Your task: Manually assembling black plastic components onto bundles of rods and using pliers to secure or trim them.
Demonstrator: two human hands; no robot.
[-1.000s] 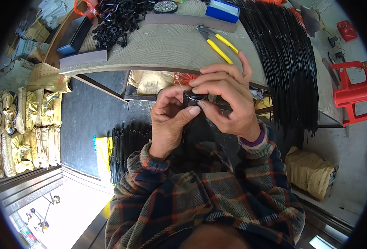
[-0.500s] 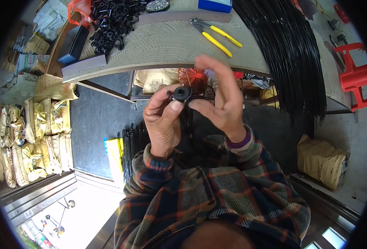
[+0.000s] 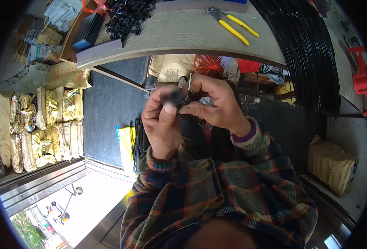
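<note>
- I hold a small round black part (image 3: 171,95) up close in front of my chest, well below the near edge of the desk (image 3: 183,37), so I can see it plainly while I work on it.
- My left hand (image 3: 163,124) is closed around the part, the thumb pressed up against its underside and the fingers curled behind it, which steadies it.
- My right hand (image 3: 215,106) is closed too, pinching at the right side of the same part with thumb and forefinger; a thin wire-like piece (image 3: 190,83) rises between those fingers, though I cannot tell just what it is.
- The two hands touch at the part, so it is braced from both sides.
- On the desk, the yellow-handled pliers (image 3: 233,25) lie just beyond the part's place, apart from both hands but near enough to pick up.
- A heap of black plastic pieces (image 3: 127,16) sits at the far left of the desk, likely the stock this kind of part comes from.
- A thick bundle of black cable ties (image 3: 312,54) drapes over the desk's right end and hangs down its side.
- Tan sacks (image 3: 38,120) are stacked on the floor, left of the desk.
</note>
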